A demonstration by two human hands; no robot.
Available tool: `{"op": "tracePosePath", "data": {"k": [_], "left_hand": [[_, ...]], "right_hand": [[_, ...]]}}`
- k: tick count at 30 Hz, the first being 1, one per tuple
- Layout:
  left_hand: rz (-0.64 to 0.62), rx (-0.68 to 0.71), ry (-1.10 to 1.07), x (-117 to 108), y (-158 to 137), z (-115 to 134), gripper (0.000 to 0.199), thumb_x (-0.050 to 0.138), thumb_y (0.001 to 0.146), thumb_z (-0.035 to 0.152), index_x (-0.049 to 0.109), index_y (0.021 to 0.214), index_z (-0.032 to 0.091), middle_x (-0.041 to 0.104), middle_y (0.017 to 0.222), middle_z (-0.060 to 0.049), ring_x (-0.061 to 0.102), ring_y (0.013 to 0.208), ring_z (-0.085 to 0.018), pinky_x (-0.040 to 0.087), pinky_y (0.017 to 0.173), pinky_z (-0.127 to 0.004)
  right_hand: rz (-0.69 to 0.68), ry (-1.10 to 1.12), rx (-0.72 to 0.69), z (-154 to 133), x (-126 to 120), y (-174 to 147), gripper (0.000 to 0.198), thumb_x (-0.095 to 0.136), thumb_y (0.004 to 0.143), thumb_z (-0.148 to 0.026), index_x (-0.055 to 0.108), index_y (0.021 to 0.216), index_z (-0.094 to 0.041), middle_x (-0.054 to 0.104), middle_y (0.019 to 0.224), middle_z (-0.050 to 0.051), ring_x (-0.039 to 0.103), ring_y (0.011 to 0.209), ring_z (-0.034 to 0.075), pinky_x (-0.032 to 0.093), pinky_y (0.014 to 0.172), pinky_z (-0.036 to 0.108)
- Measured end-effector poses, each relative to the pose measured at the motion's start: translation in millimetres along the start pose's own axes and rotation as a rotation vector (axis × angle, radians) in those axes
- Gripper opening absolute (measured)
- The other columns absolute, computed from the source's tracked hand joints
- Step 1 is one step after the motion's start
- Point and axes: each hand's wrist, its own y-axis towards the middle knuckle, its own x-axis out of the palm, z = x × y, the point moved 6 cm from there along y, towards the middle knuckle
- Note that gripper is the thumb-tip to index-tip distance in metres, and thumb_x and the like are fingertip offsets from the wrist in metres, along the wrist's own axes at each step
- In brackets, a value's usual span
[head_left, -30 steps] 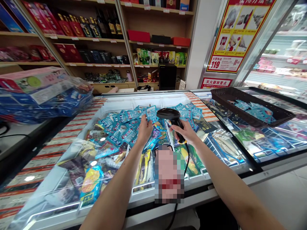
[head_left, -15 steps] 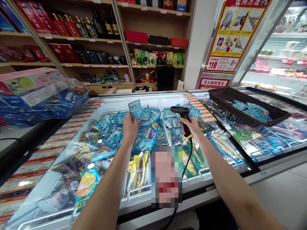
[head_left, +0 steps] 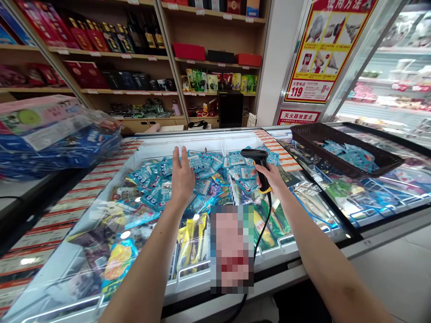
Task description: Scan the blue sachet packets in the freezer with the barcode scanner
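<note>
R hand grips smooth blk plastic pistol-shaped scanner; L hand is open, fingers straight. Glossy flat rect. blue pkts lie heaped btwn both.

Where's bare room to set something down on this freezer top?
Near left: transparent glass lid between the orange-and-white price-label strip and left forearm looks bare. Right: glass between the brown rectangular woven basket and the freezer's grey front edge looks free too. Crowded: light-blue flat packets around the left hand and beside the black barcode scanner.
</note>
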Motion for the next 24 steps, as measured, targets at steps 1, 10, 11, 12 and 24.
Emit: {"op": "tracePosePath", "data": {"k": [1,10,11,12,24], "left_hand": [[-0.026,0.066,0.030,1.6,-0.6,5.7,0.059,0.041,0.088,0.016,0.030,0.146,0.019,0.026,0.154,-0.015,0.022,0.143,-0.029,0.029,0.113,-0.049],[-0.283,0.334,0.173,21.3,-7.6,27.1,0.036,0.036,0.095,0.032,0.059,0.120,0.020,0.062,0.108,-0.011,0.057,0.103,-0.025,0.044,0.090,-0.040],[-0.299,0.348,0.158,22.8,-7.0,30.8,0.036,0.036,0.095,0.033,0.059,0.120,0.020,0.062,0.107,-0.011,0.057,0.102,-0.024,0.044,0.090,-0.040],[-0.310,0.361,0.143,23.8,-5.8,35.5,0.036,0.036,0.096,0.033,0.059,0.120,0.020,0.063,0.108,-0.011,0.057,0.102,-0.024,0.044,0.090,-0.039],[-0.489,0.327,0.132,40.4,-15.7,47.4,0.037,0.033,0.097,0.038,0.059,0.117,0.022,0.065,0.116,-0.008,0.059,0.106,-0.023,0.042,0.090,-0.039]], "right_hand": [[0.019,0.002,-0.001,0.9,-1.7,1.5,0.040,0.070,0.070,-0.053,0.060,0.087,-0.019,0.068,0.077,0.005,0.052,0.041,0.012,0.041,0.036,0.027],[0.075,0.011,0.012,0.8,-9.7,4.6,0.043,0.071,0.067,-0.053,0.061,0.089,-0.019,0.068,0.078,0.005,0.052,0.042,0.012,0.041,0.035,0.027],[0.076,0.006,0.014,0.5,-10.1,4.5,0.042,0.071,0.067,-0.053,0.061,0.089,-0.019,0.068,0.078,0.005,0.052,0.041,0.012,0.041,0.035,0.027],[0.078,0.002,0.012,0.1,-10.7,4.4,0.042,0.071,0.067,-0.053,0.061,0.088,-0.018,0.068,0.078,0.005,0.051,0.041,0.011,0.041,0.036,0.027],[0.159,0.041,0.010,2.8,-24.9,8.3,0.040,0.072,0.067,-0.054,0.057,0.082,-0.021,0.067,0.078,0.006,0.052,0.043,0.013,0.041,0.036,0.028]]}}
